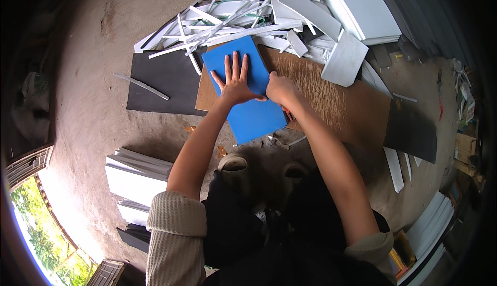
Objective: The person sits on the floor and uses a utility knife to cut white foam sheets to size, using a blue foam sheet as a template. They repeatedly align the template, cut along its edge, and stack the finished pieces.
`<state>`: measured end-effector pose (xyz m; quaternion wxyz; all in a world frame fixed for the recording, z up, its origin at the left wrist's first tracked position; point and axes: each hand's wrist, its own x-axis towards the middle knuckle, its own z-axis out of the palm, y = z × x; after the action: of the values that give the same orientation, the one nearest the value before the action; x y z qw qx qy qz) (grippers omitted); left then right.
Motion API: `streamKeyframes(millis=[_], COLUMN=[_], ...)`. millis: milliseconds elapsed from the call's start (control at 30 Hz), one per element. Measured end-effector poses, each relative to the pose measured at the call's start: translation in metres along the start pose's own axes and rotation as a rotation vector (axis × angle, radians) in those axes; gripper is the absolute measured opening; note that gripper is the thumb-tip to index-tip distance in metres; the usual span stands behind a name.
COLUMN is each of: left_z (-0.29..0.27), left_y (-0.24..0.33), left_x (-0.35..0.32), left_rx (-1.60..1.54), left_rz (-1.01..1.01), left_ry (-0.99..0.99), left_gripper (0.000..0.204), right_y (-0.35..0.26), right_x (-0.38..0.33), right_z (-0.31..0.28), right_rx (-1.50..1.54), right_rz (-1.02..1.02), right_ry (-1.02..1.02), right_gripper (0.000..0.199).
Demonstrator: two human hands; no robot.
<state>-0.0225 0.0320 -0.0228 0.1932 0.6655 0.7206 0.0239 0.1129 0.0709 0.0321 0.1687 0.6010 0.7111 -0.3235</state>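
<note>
A blue rectangular sheet [257,122] lies tilted on a scratched brown board [357,102]. My left hand [236,85] presses flat on its upper half, fingers spread and thumb stretched to the right. At the sheet's right edge, my right hand [281,89] is closed with the knuckles up. What its fingers hold, if anything, is hidden. Just below that hand a small red and black object [287,113] shows partly beside the sheet; I cannot tell its kind or whether I hold it.
White offcut strips [228,24] heap up beyond the sheet. Dark flat panels [160,86] lie to the left, with a thin strip on top. White sheets are stacked at the far right [357,6] and near left [137,177]. Orange scraps [222,151] lie near my feet.
</note>
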Motion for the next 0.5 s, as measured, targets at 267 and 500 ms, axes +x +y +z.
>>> streamKeyframes(millis=[267, 500], left_z=[-0.006, -0.008], left_y=[0.007, 0.004], left_x=[0.003, 0.002], left_rx=[0.077, 0.076], left_rz=[-0.047, -0.048], left_ry=[-0.086, -0.094], left_gripper=[0.135, 0.137], right_y=[0.074, 0.079], right_x=[-0.115, -0.123], right_z=[0.070, 0.041], right_rx=[0.094, -0.035], right_rz=[-0.028, -0.130], right_ry=[0.091, 0.034], right_gripper=[0.029, 0.026])
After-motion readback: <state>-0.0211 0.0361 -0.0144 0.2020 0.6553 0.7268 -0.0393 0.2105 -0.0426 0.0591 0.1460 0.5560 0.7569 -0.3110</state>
